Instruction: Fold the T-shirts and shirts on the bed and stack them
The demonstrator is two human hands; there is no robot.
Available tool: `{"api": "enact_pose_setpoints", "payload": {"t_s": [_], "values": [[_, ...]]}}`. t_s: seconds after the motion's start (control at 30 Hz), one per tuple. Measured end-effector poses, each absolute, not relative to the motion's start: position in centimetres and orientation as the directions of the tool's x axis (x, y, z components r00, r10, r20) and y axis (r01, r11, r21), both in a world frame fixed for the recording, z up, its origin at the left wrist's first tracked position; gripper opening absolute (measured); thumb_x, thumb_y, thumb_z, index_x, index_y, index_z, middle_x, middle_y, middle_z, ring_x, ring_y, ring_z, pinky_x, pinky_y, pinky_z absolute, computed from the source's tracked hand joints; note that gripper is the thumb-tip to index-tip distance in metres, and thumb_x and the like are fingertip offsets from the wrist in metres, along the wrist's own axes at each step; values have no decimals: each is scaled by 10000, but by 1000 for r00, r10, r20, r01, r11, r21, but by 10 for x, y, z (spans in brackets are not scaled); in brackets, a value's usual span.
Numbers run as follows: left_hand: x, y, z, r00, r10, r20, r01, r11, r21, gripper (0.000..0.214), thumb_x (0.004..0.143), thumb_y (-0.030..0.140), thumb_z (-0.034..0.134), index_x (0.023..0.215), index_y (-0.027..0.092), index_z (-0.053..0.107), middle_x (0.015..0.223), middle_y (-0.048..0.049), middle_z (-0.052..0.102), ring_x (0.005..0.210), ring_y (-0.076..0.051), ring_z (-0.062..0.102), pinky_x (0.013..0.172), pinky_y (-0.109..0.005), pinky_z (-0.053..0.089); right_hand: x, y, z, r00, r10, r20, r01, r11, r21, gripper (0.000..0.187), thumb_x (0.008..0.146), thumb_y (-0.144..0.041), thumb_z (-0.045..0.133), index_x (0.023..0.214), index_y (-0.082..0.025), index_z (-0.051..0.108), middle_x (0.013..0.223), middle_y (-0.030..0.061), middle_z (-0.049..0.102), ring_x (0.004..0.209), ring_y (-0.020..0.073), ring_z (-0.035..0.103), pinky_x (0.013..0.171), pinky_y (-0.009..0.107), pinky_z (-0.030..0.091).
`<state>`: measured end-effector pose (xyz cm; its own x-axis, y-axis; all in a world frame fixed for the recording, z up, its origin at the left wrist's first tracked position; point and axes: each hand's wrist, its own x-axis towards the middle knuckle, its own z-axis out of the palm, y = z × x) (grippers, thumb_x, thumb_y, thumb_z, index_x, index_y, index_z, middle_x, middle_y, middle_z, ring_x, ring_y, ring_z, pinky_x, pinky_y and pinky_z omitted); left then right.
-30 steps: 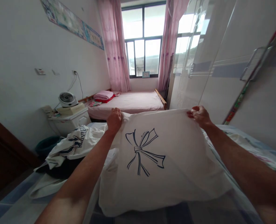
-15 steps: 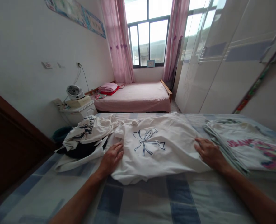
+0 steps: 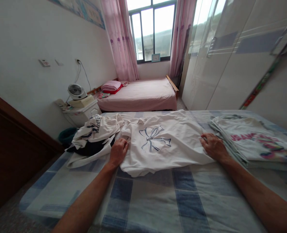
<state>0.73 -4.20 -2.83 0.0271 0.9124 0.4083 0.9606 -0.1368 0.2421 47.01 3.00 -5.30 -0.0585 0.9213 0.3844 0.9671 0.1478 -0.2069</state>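
Observation:
A white T-shirt [image 3: 182, 142] with a dark blue bow print lies spread sideways on the bed, its neckline toward the left and some wrinkles across it. At its left edge, near the sleeve, my left hand [image 3: 119, 151] is closed with the fingers curled on the cloth. My right hand [image 3: 214, 146] pinches the shirt's opposite edge, thumb and fingers together. Just beyond my left hand sits a crumpled heap of white and black clothes [image 3: 97, 131]. Right of my right hand is a stack of folded shirts [image 3: 252, 137], the top one with pink lettering.
A blue and white checked sheet [image 3: 155, 200] covers the bed under the clothes. Farther back stand a pink-covered bed [image 3: 143, 95], a small fan [image 3: 76, 91] on a bedside cabinet [image 3: 85, 111], and a white wardrobe [image 3: 218, 74] at right. A dark bin [image 3: 67, 134] is on the floor.
My fingers have curled in more tightly at both edges of the T-shirt. The view has tilted down slightly, so the room sits higher. The shirt stays spread out.

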Motion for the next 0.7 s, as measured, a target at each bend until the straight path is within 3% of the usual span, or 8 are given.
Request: {"api": "enact_pose_setpoints", "payload": {"t_s": [0.07,0.3,0.5,0.7], "values": [[8,-42,-28,-4,912,410,944,-131,302,140,853,210,427,791,202,552,874,-92,606,895,-245,575,833,-350,436,471,31,-54,-58,919,391,965,152,-212,297,864,-347,393,989,-163,591,1045,115,652,1010,270,586,893,397,424],[9,-46,-21,-266,898,351,678,-85,730,206,838,329,417,906,179,541,854,-40,622,779,-177,579,747,-279,453,473,27,-50,-47,903,427,957,164,-240,218,844,-285,398,863,-185,590,932,106,654,890,237,596,826,346,439],[7,-51,-15,-298,934,199,564,5,825,228,762,395,476,785,181,551,684,8,567,637,-148,534,620,-252,433,475,23,-41,83,916,392,944,54,-327,243,875,-303,365,915,-176,568,925,139,658,801,245,598,731,337,419],[-1,-56,7,-366,902,230,509,-13,861,264,750,426,491,833,183,551,909,-44,662,753,-167,585,678,-255,455,478,24,-23,262,905,335,872,-73,-484,291,872,-322,325,993,-163,536,883,154,648,760,245,569,715,337,390]]}}
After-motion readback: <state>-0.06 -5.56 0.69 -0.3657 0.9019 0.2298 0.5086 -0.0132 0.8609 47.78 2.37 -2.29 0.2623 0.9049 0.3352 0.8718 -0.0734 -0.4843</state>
